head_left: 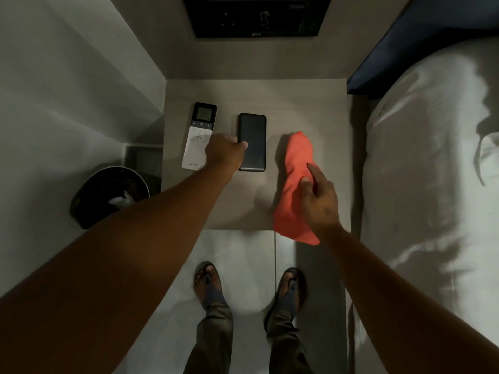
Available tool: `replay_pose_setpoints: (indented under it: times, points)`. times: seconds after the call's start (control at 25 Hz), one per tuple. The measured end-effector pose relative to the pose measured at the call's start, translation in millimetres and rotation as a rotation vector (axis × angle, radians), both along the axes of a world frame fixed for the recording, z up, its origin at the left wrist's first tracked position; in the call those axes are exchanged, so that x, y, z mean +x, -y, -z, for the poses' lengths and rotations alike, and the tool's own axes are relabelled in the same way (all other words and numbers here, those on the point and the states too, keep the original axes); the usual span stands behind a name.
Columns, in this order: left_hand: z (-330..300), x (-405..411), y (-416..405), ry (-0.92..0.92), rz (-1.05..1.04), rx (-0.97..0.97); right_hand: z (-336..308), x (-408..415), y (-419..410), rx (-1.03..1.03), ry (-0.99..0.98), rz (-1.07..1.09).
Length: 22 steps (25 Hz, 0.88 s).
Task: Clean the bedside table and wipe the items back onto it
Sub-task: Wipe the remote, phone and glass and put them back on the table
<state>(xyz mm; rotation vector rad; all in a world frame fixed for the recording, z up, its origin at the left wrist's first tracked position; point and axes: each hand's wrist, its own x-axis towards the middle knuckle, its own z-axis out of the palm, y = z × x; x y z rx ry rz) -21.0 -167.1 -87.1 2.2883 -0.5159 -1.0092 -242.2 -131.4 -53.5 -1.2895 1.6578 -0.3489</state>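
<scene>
Clearing comes first: my left hand point(225, 152) closes on the power bank point(252, 142), right hand point(320, 201) pinches the orange cloth point(294, 184) on the worktop point(270, 98). Next, lift it clear.

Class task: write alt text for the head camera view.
A person's left hand grips a black power bank beside a white remote on a bedside table, while the right hand holds an orange cloth.

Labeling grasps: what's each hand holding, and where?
Right hand: orange cloth, pinched mid-length. Left hand: fingers on the black power bank's left edge; grip unclear.
</scene>
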Motion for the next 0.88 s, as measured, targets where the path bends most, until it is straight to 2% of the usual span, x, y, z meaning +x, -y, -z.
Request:
replay_pose_setpoints:
  times: [0.12,0.24,0.4,0.48,0.56,0.68,0.8,0.88]
  points:
    - [-3,-5,1,0.189,0.140,0.019,8,7,5,-0.087,-0.118,-0.118]
    - [-2,-9,3,0.304,0.275,0.093,14,13,13,0.034,-0.201,-0.091]
    - [-11,-13,4,0.341,0.350,0.153,-6,10,17,0.023,-0.317,-0.181]
    - [-26,-24,0,0.346,0.365,0.117,-25,2,18,-0.042,-0.248,-0.032]
    - [-46,-53,-5,0.435,0.472,0.040,-53,-20,16,-0.130,-0.145,0.170]
    - [-89,-127,-10,0.489,0.676,-0.211,-105,-65,-1,-0.292,-0.042,0.397]
    - [-137,-223,-21,0.334,0.871,-0.549,-149,-119,-33,-0.433,-0.064,0.724]
    - [-165,-294,-43,0.118,1.061,-0.667,-167,-168,-65,-0.439,-0.132,0.998]
